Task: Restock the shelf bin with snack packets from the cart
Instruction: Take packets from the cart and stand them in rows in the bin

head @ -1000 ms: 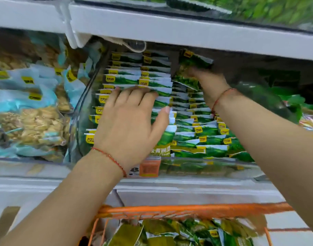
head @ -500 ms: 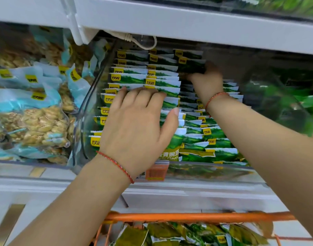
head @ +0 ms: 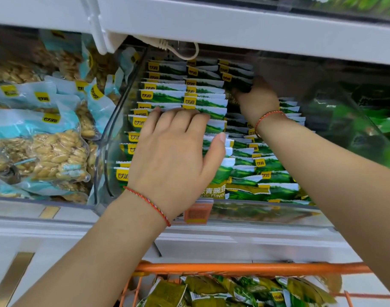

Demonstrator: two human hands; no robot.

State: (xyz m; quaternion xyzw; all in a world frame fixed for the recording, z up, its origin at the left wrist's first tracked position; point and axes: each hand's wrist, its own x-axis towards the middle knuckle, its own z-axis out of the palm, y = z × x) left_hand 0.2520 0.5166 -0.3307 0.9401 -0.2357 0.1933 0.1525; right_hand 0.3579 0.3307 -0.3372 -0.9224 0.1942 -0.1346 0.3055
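Deep in the shelf bin [head: 105,138], my right hand [head: 257,100] has its grip pinched round a green snack packet [head: 237,82] at the back row. Left hand [head: 174,156] lies flat, fingers straight, pressing stacked packets [head: 203,100]. Below, cart [head: 251,267] holds more packets.

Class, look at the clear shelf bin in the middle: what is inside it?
The clear bin holds rows of green snack packets. The left hand lies flat over the front rows, the right hand grips packets at the back; whatever lies beneath both is hidden.
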